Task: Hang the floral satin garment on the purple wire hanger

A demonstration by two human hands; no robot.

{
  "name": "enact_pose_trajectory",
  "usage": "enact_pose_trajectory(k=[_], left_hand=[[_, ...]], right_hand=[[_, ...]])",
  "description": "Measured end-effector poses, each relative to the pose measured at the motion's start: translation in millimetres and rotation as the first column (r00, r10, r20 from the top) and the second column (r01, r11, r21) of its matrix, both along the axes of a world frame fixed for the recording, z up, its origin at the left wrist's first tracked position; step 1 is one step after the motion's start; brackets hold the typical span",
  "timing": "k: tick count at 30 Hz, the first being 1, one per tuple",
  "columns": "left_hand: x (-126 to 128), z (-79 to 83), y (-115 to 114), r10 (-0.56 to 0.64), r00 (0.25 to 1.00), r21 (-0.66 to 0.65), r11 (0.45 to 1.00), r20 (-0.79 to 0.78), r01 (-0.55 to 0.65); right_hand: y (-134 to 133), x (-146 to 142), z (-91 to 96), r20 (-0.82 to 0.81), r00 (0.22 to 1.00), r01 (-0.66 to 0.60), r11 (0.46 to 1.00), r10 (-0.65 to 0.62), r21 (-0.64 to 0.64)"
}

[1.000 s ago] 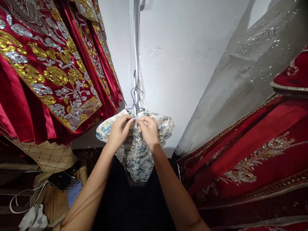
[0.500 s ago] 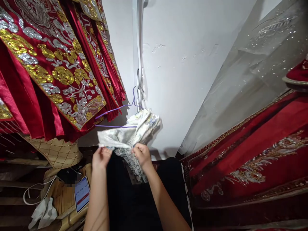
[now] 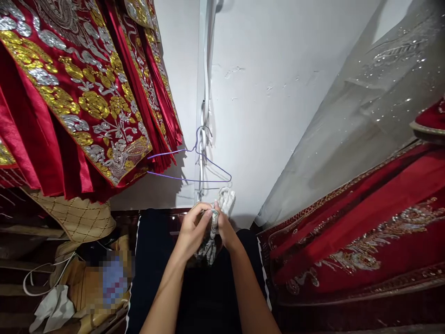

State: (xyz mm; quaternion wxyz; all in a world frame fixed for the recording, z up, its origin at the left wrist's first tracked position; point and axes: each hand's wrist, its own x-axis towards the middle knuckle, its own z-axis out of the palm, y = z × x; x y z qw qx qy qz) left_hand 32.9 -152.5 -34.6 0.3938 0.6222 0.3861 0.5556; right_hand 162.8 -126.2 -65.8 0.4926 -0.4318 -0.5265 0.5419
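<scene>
A pale patterned garment (image 3: 212,232) is gathered into a narrow bunch, one crumpled end sticking up and the rest dangling over my lap. My left hand (image 3: 196,227) grips it from the left, fingers and thumb closed on the cloth. Close against it, my right hand (image 3: 225,229) is also closed on the bunch; its fingers are partly hidden. Above both hands, a bare purple wire hanger (image 3: 187,179) hangs by its hook from a white strap (image 3: 206,69) on the wall.
Red embroidered garments (image 3: 93,104) hang at the left, beside the hanger. A sheer glittering cloth (image 3: 330,125) and a red beaded garment (image 3: 351,232) hang at the right. Lower left are a wooden seat (image 3: 76,283), crumpled white paper (image 3: 54,308) and a white cable (image 3: 29,290).
The garment has come off the hanger and moved down. Stretched out between my hands before, it is now bunched. My left hand has moved right to meet my right hand.
</scene>
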Motion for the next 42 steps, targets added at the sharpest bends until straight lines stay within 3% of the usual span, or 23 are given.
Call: enact_pose_trajectory(k=[3, 6, 8, 10, 12, 14, 15, 16, 18, 21, 24, 26, 28, 31, 34, 37, 38, 40, 42], left_hand=[[-5.2, 0.7, 5.0, 0.045, 0.998, 0.069, 0.997, -0.052, -0.042], [-22.6, -14.6, 12.6, -0.104, 0.991, -0.126, 0.988, -0.081, 0.093], [-37.2, -29.7, 14.3, -0.246, 0.963, -0.275, 0.939, -0.111, 0.208], [-53.4, -43.2, 14.6, -0.349, 0.911, -0.325, 0.907, -0.220, 0.268], [-71.2, -49.8, 16.4, -0.340, 0.835, -0.286, 0.930, -0.433, 0.231], [-90.7, -47.1, 21.1, -0.168, 0.734, -0.175, 0.982, -0.658, 0.068], [-100.9, -42.6, 24.3, -0.062, 0.668, -0.108, 0.994, -0.741, -0.028], [-111.3, -36.9, 27.7, 0.027, 0.601, -0.048, 0.993, -0.799, -0.109], [-132.1, -24.3, 33.9, 0.124, 0.489, 0.029, 0.980, -0.864, -0.198], [-162.4, -11.8, 42.4, 0.090, 0.401, 0.007, 0.979, -0.912, -0.205], [-186.9, -7.4, 53.4, -0.083, 0.433, -0.164, 0.975, -0.898, -0.152], [-195.4, -1.3, 61.6, -0.102, 0.492, -0.173, 0.980, -0.865, -0.101], [-194.0, 12.1, 68.4, 0.014, 0.552, -0.029, 0.997, -0.834, -0.070], [-173.0, 42.1, 73.3, 0.175, 0.642, 0.211, 0.977, -0.746, -0.020], [-142.2, 67.2, 77.8, 0.195, 0.716, 0.312, 0.950, -0.670, 0.033], [-122.3, 75.2, 89.5, 0.290, 0.731, 0.381, 0.923, -0.617, -0.044], [-120.0, 74.8, 94.3, 0.323, 0.721, 0.402, 0.913, -0.613, -0.067], [-120.6, 72.8, 102.8, 0.362, 0.696, 0.439, 0.896, -0.620, -0.074], [-124.7, 72.4, 107.6, 0.367, 0.677, 0.464, 0.885, -0.639, -0.042]], right_hand=[[-11.1, -9.7, 11.5, -0.154, 0.978, -0.152, 0.986, 0.140, -0.070], [-15.1, -2.7, 26.0, -0.104, 0.921, -0.381, 0.924, 0.376, -0.037], [-8.5, 9.9, 37.4, 0.021, 0.885, -0.464, 0.885, 0.465, -0.020], [8.2, 22.3, 48.7, 0.162, 0.911, -0.395, 0.916, 0.380, 0.072], [34.7, 28.7, 56.6, 0.224, 0.968, -0.174, 0.940, 0.110, 0.292], [66.4, 26.9, 58.1, 0.124, 0.973, 0.117, 0.875, -0.197, 0.470], [81.9, 23.7, 56.1, 0.062, 0.958, 0.216, 0.846, -0.280, 0.488], [95.7, 19.9, 52.3, 0.030, 0.952, 0.256, 0.847, -0.304, 0.467], [115.2, 13.7, 41.2, 0.065, 0.973, 0.181, 0.908, -0.221, 0.378], [119.5, 16.7, 23.6, 0.244, 0.967, -0.005, 0.952, -0.074, 0.306], [103.0, 33.6, 17.5, 0.381, 0.923, -0.086, 0.935, -0.056, 0.345], [90.2, 46.1, 21.6, 0.417, 0.908, -0.122, 0.925, -0.043, 0.361], [80.0, 55.2, 28.9, 0.426, 0.904, -0.131, 0.925, -0.037, 0.356], [67.5, 58.4, 39.6, 0.430, 0.903, -0.154, 0.934, 0.001, 0.322], [52.3, 51.2, 47.7, 0.408, 0.904, -0.251, 0.929, 0.125, 0.272], [36.8, 49.0, 55.8, 0.406, 0.897, -0.300, 0.914, 0.174, 0.272], [33.7, 52.7, 58.7, 0.409, 0.905, -0.256, 0.917, 0.116, 0.305], [32.8, 68.7, 65.2, 0.388, 0.910, -0.031, 0.909, -0.146, 0.415], [40.0, 94.0, 73.4, 0.334, 0.819, 0.252, 0.815, -0.467, 0.523]])
